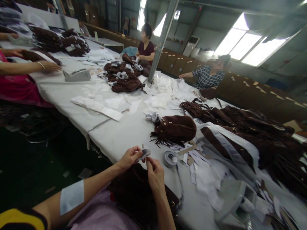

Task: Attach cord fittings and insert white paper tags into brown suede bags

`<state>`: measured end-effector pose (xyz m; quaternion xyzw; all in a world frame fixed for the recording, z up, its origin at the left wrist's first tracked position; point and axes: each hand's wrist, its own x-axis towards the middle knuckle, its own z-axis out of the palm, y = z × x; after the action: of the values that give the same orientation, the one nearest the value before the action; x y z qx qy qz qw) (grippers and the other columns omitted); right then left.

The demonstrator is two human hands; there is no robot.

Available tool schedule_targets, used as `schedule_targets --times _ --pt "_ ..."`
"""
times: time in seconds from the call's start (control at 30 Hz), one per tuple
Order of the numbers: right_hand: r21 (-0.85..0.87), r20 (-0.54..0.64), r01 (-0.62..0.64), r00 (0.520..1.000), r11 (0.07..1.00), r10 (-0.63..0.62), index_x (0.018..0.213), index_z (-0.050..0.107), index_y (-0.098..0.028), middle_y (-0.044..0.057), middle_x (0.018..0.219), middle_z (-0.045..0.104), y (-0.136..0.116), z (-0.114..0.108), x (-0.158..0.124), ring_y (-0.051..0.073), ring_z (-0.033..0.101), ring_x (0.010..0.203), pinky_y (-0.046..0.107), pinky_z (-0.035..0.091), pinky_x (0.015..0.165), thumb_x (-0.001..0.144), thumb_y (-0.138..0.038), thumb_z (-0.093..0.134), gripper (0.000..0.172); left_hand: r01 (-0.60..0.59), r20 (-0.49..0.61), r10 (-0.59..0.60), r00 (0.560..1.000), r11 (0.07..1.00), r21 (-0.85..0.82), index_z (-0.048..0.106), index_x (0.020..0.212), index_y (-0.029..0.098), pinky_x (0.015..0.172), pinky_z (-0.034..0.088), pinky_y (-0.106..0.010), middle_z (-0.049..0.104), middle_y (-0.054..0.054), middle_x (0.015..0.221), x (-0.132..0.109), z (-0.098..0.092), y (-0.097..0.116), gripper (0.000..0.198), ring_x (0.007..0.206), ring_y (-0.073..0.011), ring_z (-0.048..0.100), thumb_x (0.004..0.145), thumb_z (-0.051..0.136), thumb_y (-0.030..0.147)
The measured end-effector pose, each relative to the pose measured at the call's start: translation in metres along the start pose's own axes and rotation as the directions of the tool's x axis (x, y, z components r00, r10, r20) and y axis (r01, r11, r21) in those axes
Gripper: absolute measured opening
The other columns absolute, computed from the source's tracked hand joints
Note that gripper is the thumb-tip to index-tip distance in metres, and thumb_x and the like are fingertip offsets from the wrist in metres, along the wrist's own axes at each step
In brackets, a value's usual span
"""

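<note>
My left hand (129,157) is closed on a small coil wrapped in whitish film (145,153), which looks like a rolled-up strap. Just below it, the fingers of my right hand (155,174) are pinched together against the coil's lower edge; what they grip is too small to make out. A dark brown bag (131,191) lies on my lap under both hands. To the right of my right hand, a second wrapped coil (169,158) rests on the table, with a wrapped strap running from it towards the lap. Farther back sits a brown fringed bag (178,129) with wrapped coils at its top.
Paper strips (195,156) and a grey tape dispenser (236,201) are on the right of the white table (115,137). Brown bags (271,137) are heaped beyond. A metal post (163,41) rises mid-table. Co-workers stand around, one sleeve pink (21,86) at left.
</note>
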<state>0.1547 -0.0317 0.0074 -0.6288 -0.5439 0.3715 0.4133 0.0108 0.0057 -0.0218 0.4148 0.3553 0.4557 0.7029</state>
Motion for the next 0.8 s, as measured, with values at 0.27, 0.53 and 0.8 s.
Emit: schedule_targets --times 0.27,0.53,0.8 --pt "0.113 -0.018 -0.162 0.986 0.980 0.165 0.084 0.070 -0.014 0.006 0.074 0.071 0.011 -0.007 -0.001 0.021 0.063 0.069 0.030 0.048 0.065 0.070 -0.042 0.065 0.031 -0.015 0.023 0.016 1.000 1.000 -0.018 0.047 0.079 0.017 0.043 0.024 -0.019 0.067 -0.005 0.068 -0.002 0.003 0.005 0.039 0.046 -0.0075 0.047 0.077 0.064 0.052" --pt "0.048 -0.045 -0.099 0.994 0.994 0.101 0.083 0.066 -0.016 0.003 0.066 0.067 -0.004 0.005 0.002 0.015 0.057 0.051 0.026 0.043 0.054 0.077 -0.038 0.055 0.025 -0.061 0.018 0.061 0.998 0.998 -0.006 0.051 0.074 0.015 0.047 0.030 -0.020 0.066 -0.004 0.068 -0.004 0.007 0.009 0.040 0.054 -0.0110 0.054 0.073 0.068 0.051" --pt "0.430 0.101 -0.183 0.983 0.884 0.154 0.099 0.068 -0.013 -0.009 0.044 0.036 -0.020 0.012 -0.003 0.006 0.027 0.041 0.019 0.019 0.040 0.076 -0.046 0.060 0.041 -0.076 0.013 0.075 0.997 0.994 0.081 0.050 0.073 0.015 0.041 0.021 -0.019 0.050 0.005 0.054 0.003 -0.002 0.002 0.039 0.043 -0.0057 0.035 0.075 0.065 0.052"
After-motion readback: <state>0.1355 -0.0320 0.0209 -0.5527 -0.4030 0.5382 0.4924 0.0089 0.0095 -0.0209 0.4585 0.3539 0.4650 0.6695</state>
